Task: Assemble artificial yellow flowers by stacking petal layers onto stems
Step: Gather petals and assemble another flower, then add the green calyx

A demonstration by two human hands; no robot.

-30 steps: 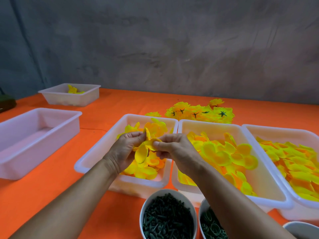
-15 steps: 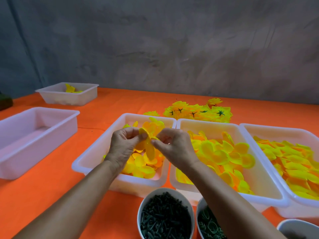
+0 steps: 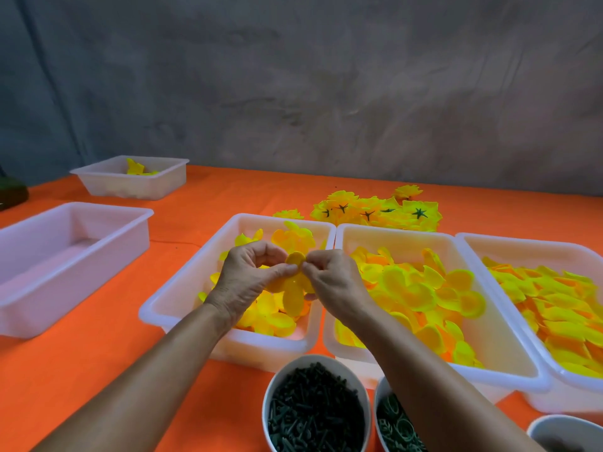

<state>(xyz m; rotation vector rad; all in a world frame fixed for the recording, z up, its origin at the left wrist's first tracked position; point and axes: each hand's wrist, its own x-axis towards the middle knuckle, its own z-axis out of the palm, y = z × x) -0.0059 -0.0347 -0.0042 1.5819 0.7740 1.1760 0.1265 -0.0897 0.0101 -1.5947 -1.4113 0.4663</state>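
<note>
Over the left petal tray [image 3: 176, 295], my left hand [image 3: 248, 278] and my right hand [image 3: 329, 278] both pinch a yellow petal layer [image 3: 293, 288] between thumb and fingers. Its lobes hang down between the two hands. More small yellow petals fill that tray beneath them. A white cup of dark green stems [image 3: 315, 409] stands at the front, just below my forearms. Finished yellow flowers [image 3: 375, 212] with green star centres lie in a heap behind the trays.
Two more white trays of yellow petals, middle [image 3: 394, 236] and right [image 3: 522, 246], sit to the right. An empty white tray [image 3: 75, 256] lies at left, a small tray [image 3: 130, 181] far left. More cups [image 3: 391, 422] [image 3: 561, 432] stand at the front edge on the orange tablecloth [image 3: 81, 370].
Both hands have lifted the petal layer a little higher above the left tray and turned it, so its lobes now spread and hang between the fingers.
</note>
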